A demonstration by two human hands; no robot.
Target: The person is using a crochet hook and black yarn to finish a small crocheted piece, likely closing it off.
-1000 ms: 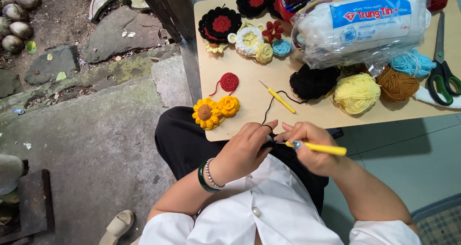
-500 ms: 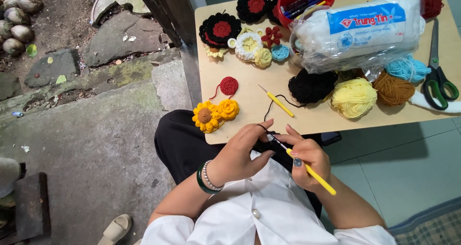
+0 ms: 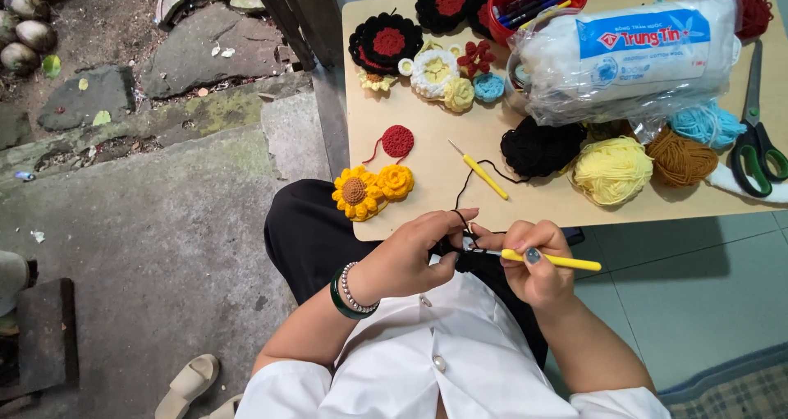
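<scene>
Fingers (image 3: 525,251) of our right hand (image 3: 538,275) pinch a yellow-handled crochet hook (image 3: 542,260) near its metal end, while the fingers of our left hand (image 3: 406,263) are closed on a small black crochet piece (image 3: 461,255). That piece sits just below the near edge of the worktop (image 3: 435,164), over our lap. A black strand (image 3: 464,191) runs from it up to the black ball of wool (image 3: 538,146) on the worktop. We judge the piece to be very light, soft and floppy, so it wants pinching right beside the working loop. The hook is stiff and smooth and best gripped on the handle. A spare hook (image 3: 483,175) lies on the worktop beside the black ball, and a yellow sunflower (image 3: 357,193) lies at the worktop's near corner.
</scene>
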